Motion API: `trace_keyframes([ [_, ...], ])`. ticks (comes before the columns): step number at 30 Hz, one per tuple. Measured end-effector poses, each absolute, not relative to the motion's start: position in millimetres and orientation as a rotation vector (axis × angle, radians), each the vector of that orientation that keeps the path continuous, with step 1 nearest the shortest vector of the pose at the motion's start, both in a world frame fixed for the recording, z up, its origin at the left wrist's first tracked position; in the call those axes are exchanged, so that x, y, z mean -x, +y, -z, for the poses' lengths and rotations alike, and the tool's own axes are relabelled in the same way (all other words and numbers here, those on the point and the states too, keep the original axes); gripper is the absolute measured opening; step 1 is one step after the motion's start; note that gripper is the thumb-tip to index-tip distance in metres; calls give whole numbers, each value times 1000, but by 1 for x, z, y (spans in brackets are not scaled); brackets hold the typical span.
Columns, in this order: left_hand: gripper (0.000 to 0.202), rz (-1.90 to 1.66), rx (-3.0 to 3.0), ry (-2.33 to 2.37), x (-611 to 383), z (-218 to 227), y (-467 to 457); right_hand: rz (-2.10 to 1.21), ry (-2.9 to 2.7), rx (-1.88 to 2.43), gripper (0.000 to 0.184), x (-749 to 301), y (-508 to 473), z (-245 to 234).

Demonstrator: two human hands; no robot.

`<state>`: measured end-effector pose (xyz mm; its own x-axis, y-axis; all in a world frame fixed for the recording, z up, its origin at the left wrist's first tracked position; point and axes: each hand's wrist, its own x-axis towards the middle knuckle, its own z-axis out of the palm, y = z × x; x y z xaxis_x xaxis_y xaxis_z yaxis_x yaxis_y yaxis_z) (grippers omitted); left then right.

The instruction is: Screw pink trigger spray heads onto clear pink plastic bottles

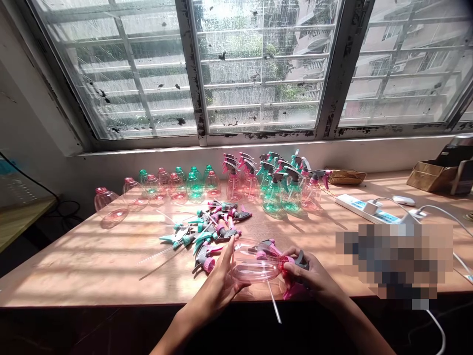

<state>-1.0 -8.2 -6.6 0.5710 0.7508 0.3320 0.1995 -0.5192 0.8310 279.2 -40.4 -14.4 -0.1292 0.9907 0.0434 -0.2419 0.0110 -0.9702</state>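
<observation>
My left hand (222,270) is wrapped round the base of a clear pink bottle (253,266), tipped on its side just above the table's front edge. At the bottle's neck, my right hand (312,273) grips a grey and pink trigger spray head (303,260). The head meets the neck, but how far it is screwed on is hidden by my fingers. Another spray head shows through the bottle, and a thin dip tube (274,303) sticks out below it. Left of my hands lies a heap of loose pink, green and grey spray heads (207,227).
Several open pink and green bottles (179,190) stand at the back left. Several bottles with spray heads (273,197) stand behind the heap. To the right are a power strip (365,209), cables, a brown tray (347,177), a cardboard box (430,175) and a blurred-out patch.
</observation>
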Motion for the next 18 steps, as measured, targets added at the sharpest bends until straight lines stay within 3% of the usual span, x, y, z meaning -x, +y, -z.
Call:
trace_keyframes([
  [3,87,-875,-2034,755,3,11,-7,-1394,-1130,951,43,-279,-40,17],
  [8,104,-837,-2166,830,4,3,-10,-1377,-1155,980,44,-281,-38,24],
  [18,86,-891,-2178,801,2,5,-10,-1393,-1149,973,41,-283,-38,22],
])
